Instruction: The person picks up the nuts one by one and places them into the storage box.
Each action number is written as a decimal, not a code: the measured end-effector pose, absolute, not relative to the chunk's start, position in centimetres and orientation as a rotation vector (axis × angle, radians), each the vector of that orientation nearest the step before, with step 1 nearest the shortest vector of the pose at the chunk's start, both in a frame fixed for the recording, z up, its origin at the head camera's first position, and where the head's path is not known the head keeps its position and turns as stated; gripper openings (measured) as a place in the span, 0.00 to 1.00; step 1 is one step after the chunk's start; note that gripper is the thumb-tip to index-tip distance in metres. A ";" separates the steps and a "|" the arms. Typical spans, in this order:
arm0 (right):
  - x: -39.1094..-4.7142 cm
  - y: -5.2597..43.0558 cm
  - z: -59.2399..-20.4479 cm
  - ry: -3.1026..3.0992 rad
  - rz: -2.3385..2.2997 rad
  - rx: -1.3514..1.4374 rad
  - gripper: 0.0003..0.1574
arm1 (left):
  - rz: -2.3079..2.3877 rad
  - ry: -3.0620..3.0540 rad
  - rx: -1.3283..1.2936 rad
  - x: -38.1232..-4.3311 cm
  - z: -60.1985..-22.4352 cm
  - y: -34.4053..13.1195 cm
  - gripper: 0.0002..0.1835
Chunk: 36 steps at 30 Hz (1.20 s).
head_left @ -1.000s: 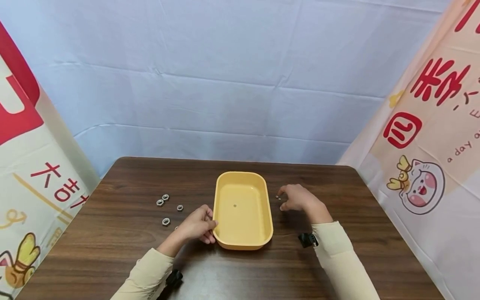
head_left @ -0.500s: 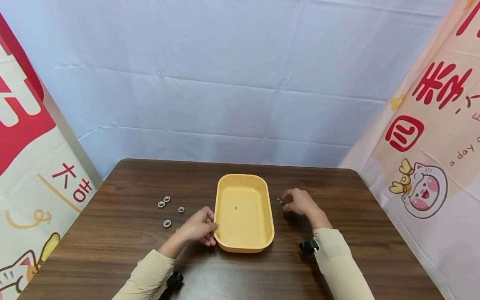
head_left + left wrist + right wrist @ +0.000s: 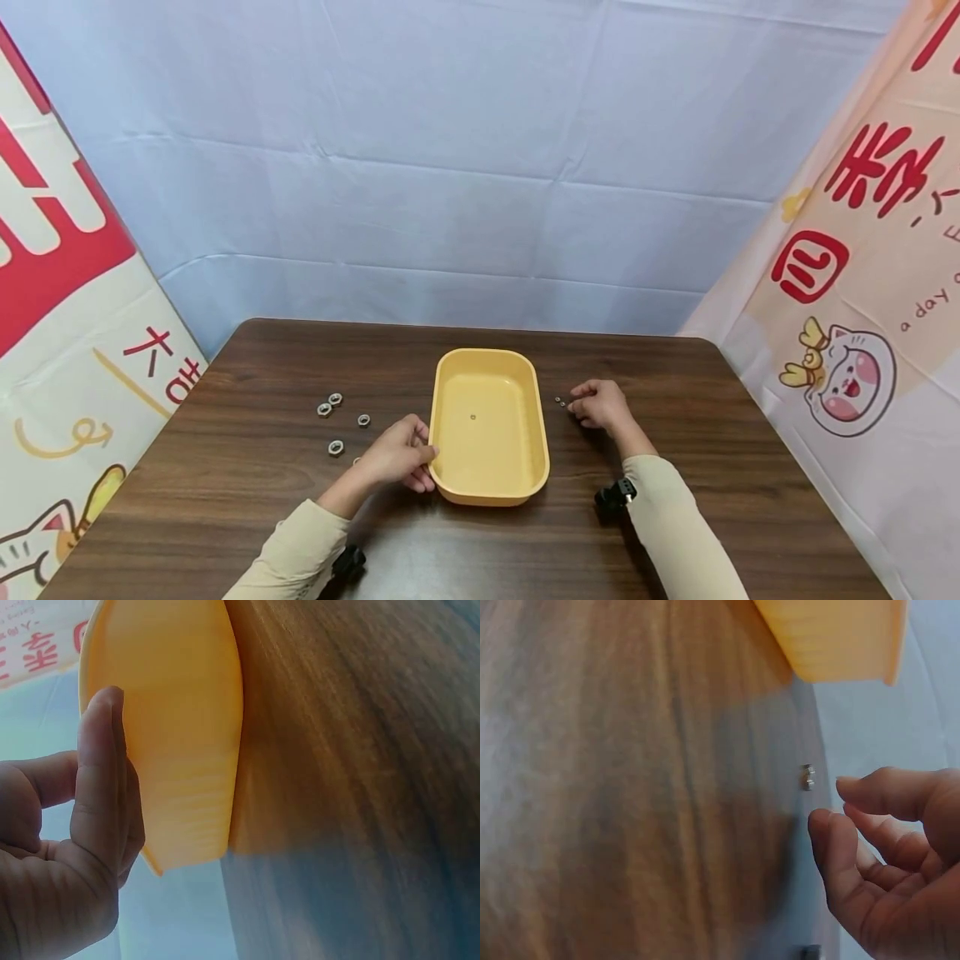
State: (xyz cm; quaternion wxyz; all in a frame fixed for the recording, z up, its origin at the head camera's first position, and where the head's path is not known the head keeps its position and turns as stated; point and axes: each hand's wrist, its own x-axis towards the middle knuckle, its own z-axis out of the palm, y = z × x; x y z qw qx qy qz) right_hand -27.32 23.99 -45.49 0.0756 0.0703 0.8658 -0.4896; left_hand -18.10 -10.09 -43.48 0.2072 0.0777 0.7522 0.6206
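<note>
A yellow plastic tray stands mid-table, a tiny nut on its floor. My left hand holds the tray's left wall, thumb at the rim and fingers along the outside. Right of the tray lie two tiny metal nuts, seen close together in the right wrist view. My right hand is just beside them, thumb and index finger a little apart with nothing between them. Several larger hex nuts lie left of the tray, one partly hidden behind my left hand.
The dark wood-grain table has rounded far corners. A pale cloth hangs behind it, with printed banners at both sides. A small dark object shows at the bottom edge of the right wrist view.
My right hand has shifted slightly to the right, off the tiny nuts, and its thumb and index finger have come closer together. The left hand stays on the tray.
</note>
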 end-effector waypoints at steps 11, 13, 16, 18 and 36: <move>-28.0 23.4 -46.6 2.555 -1.445 0.279 0.18 | 1.735 2.086 0.225 -18.2 -43.9 -10.0 0.11; -28.0 23.3 -46.7 2.563 -1.432 0.305 0.17 | 1.738 2.076 0.227 -18.3 -43.9 -10.0 0.10; -28.2 23.2 -46.9 2.589 -1.402 0.344 0.16 | 1.739 2.065 0.231 -18.3 -44.0 -9.9 0.10; -28.3 23.2 -47.0 2.610 -1.380 0.346 0.14 | 1.732 2.069 0.231 -18.3 -43.9 -9.9 0.09; -28.8 22.8 -46.8 2.677 -1.261 0.289 0.04 | 1.697 2.096 0.238 -18.6 -43.3 -9.7 0.10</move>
